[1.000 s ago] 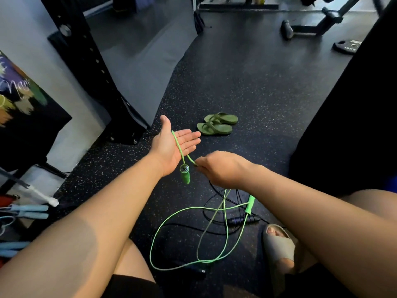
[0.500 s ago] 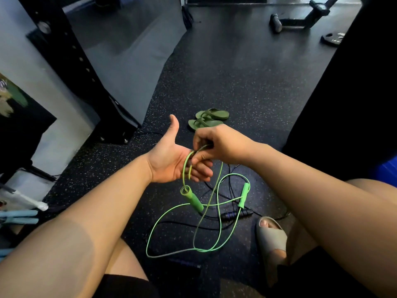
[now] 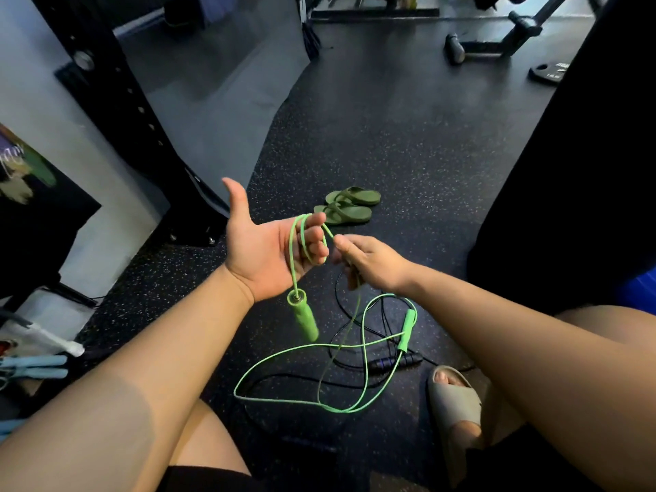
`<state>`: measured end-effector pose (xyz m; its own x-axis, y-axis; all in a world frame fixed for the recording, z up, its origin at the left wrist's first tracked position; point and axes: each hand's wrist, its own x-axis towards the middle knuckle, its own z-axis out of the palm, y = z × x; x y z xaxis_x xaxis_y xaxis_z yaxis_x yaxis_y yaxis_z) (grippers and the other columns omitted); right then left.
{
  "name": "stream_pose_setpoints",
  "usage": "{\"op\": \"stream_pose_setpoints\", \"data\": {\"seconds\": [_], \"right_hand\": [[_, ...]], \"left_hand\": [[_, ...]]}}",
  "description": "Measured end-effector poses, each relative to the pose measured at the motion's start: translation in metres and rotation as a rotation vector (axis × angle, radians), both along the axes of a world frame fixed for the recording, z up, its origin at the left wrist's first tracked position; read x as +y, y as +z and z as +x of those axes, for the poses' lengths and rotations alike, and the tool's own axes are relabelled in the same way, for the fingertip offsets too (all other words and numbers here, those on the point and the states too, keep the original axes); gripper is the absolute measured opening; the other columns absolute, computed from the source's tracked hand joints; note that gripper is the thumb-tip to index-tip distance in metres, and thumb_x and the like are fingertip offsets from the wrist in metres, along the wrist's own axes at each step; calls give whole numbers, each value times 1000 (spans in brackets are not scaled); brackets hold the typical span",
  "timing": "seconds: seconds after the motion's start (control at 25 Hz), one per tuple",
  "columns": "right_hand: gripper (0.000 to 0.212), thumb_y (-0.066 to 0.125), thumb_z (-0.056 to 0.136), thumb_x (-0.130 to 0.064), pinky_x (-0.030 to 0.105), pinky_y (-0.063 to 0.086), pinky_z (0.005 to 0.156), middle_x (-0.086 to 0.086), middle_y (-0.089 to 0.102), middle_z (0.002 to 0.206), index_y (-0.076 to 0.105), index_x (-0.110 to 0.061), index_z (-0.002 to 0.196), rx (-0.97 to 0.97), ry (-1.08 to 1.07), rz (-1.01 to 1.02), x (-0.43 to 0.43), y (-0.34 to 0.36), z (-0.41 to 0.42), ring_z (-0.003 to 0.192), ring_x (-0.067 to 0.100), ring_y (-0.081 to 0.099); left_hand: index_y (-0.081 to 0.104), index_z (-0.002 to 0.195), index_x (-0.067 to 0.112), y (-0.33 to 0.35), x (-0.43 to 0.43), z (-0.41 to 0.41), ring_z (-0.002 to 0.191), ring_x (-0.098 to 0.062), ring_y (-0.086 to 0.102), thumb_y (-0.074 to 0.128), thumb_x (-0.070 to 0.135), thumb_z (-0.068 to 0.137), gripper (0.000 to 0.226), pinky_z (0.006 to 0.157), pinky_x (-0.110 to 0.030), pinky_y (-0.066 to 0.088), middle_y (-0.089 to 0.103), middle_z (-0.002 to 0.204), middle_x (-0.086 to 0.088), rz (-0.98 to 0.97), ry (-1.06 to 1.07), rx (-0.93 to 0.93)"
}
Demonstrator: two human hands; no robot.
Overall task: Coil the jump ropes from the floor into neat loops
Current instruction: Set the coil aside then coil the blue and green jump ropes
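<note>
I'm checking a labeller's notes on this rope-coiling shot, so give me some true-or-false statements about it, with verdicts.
1. The green rope is looped round the left hand. True.
2. Both green handles lie on the floor. False: one handle hangs below the left hand; the second handle lies on the floor.
3. The right hand pinches the green rope. True.
4. The sandals are in the right hand. False: the sandals lie on the floor beyond the hands.
5. A black rope lies on the floor. True.
</note>
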<state>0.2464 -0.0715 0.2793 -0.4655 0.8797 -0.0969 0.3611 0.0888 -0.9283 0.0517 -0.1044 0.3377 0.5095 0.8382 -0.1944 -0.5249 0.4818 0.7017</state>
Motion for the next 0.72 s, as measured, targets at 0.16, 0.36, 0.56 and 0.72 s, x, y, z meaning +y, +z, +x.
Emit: {"op": "stream_pose_setpoints", "data": {"seconds": [0.16,0.36,0.56,0.72], "right_hand": [[35,40,106,-38,34,45,57,9,51,68,52,-14,84,46,44,-266,-14,-8,-13,57,24,53],[27,43,105,-29,30,40,55,4,53,63,55,-15,86,-190,187,-132,-19,-2,-20,53,19,50],[28,49,101,-31,32,44,68,4,68,83,68,-12,94,-542,282,448,-17,27,-21,75,21,61],[29,55,98,-33,33,36,62,9,70,82,69,-9,90,-547,254,641,-13,43,-18,72,27,61]], "left_hand": [[62,122,1,2,4,-7,101,-29,68,12,104,59,130,91,-34,53,73,104,-9,75,176,-43],[47,142,-4,1,12,-16,127,-34,59,4,100,65,137,113,-41,39,62,136,-17,82,365,36],[43,143,-4,-12,18,-14,120,-30,65,-6,92,74,128,112,-42,40,68,127,-17,59,407,331],[50,139,-5,-24,13,2,111,-26,69,-14,86,77,128,95,-37,49,72,118,-20,101,129,623]]}}
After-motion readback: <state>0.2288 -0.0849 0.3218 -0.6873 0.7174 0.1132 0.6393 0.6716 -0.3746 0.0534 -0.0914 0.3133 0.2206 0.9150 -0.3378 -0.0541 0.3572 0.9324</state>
